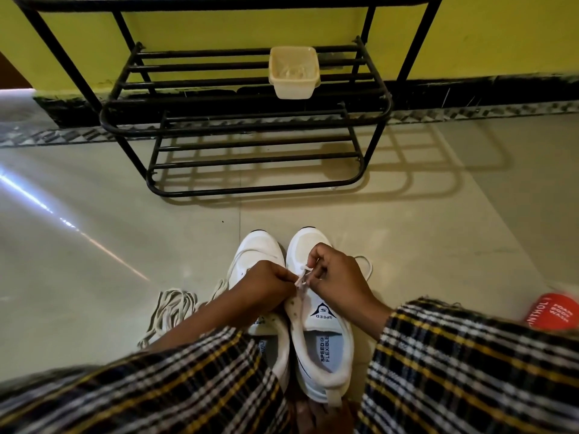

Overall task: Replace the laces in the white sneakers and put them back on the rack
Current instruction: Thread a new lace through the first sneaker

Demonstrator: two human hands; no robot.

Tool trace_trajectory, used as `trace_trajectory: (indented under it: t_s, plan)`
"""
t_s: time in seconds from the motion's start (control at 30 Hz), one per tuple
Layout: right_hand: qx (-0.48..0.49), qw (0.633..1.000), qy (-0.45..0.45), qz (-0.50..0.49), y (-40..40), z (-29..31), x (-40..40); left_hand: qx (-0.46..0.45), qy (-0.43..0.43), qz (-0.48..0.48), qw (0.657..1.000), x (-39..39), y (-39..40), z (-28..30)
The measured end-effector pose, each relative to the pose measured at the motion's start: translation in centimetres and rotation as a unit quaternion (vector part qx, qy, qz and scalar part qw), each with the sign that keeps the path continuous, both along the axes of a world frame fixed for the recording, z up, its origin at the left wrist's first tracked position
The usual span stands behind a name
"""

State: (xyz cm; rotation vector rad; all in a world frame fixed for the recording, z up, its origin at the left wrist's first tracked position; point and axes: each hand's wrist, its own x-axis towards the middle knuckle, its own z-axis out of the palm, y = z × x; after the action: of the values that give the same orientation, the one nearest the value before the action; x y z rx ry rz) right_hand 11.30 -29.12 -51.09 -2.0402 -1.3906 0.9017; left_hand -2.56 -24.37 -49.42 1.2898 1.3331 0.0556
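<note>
head view: two sneakers (316,311) stand side by side at lower centre, toes toward the rack (247,120) above. both hands meet over the right one's eyelets; the left hand (266,286) and right hand (336,277) each pinch the lace (303,275). tongue reads "speed", insole "speed flexible". spare laces (170,308) lie at the left.

The person wears long plaid sleeves (470,355), dark with white and yellow stripes; both bare hands show past the cuffs.

Cream plastic tub (294,72) above; red packet (553,311) on floor (438,230).
</note>
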Motion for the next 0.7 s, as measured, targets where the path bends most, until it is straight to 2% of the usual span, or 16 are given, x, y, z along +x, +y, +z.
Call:
trace_trajectory:
  t_s: [0.43, 0.7]
  plan:
    - [0.023, 0.999, 0.003, -0.035, 0.3, -0.4, -0.8, -0.047, -0.035, 0.062, 0.996, -0.3, -0.3, -0.2]
    - [0.030, 0.999, 0.020, -0.030, -0.7, -0.9, -1.3, -0.047, -0.036, 0.049, 0.997, -0.3, -0.3, 0.0]
